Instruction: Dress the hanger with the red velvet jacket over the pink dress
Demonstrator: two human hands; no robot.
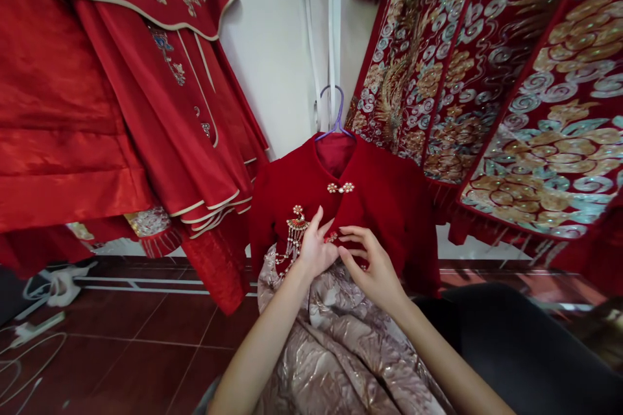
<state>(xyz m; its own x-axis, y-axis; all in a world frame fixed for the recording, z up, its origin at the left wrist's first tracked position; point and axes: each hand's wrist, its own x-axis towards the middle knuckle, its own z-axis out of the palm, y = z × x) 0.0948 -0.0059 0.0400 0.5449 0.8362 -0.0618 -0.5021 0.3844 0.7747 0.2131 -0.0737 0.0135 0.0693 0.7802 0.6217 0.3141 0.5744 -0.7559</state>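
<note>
A dark red velvet jacket (384, 201) with a silvery-mauve brocade skirt part (316, 363) hangs upright on a purple hanger (337, 118). A beaded flower clasp (341, 188) joins its neck opening. Lower down, a second small flower clasp (333, 237) shows between my hands, partly hidden. My left hand (317, 250) is in front of the chest, palm partly turned up, fingers stretched and apart. Facing it, my right hand (374, 266) has its fingers spread and lightly bent, the tips close to the clasp. Beside my left hand hangs a fan-shaped brooch (297, 225) with bead tassels.
Red garments with pale piping (131, 91) hang at left, and heavily embroidered red garments (487, 78) at right. White rack poles (332, 26) rise behind the hanger. A black seat-like object (525, 350) is at lower right. Cables and a power strip (39, 327) lie on the tiled floor.
</note>
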